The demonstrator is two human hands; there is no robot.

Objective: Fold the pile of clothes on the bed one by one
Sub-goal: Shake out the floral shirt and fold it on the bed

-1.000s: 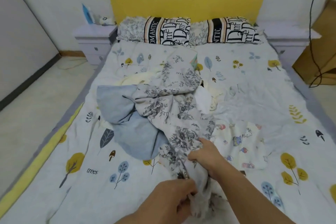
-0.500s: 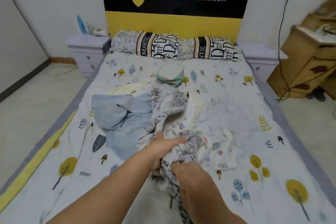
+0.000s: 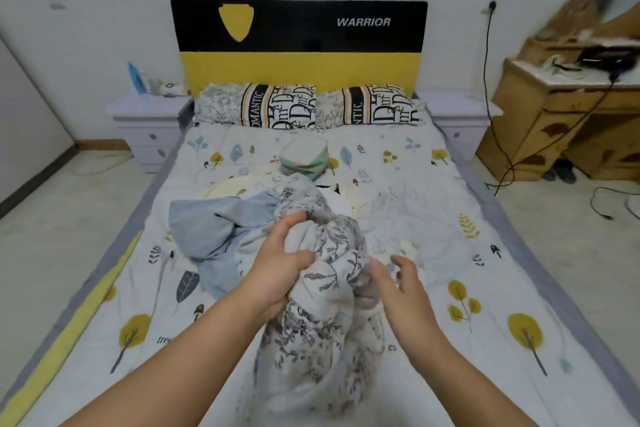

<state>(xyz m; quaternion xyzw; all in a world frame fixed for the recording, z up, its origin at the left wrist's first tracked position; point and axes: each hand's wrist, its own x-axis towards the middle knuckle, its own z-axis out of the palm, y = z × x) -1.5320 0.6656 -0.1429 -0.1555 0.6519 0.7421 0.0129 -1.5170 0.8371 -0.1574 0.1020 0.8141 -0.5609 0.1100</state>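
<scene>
A grey floral garment (image 3: 322,329) is bunched up at the middle of the bed (image 3: 450,340), lifted toward me. My left hand (image 3: 280,263) grips a fistful of it near its top. My right hand (image 3: 394,284) is at its right side with fingers spread and loosely bent, its thumb touching the cloth. Behind lie a blue garment (image 3: 207,232), a cream piece (image 3: 228,187) and a small printed piece (image 3: 412,253) partly hidden by my right hand. A folded green-trimmed item (image 3: 304,156) sits near the pillows.
Two patterned pillows (image 3: 308,107) lean at the black and yellow headboard (image 3: 298,45). White nightstands (image 3: 149,121) flank the bed. A wooden dresser (image 3: 561,121) with trailing cables stands at the right. Bare floor runs along both sides.
The floral garment has been gathered up from spread flat into a bunch. My left hand moved up to grip its top; my right hand let go and opened beside it. The view tilted upward.
</scene>
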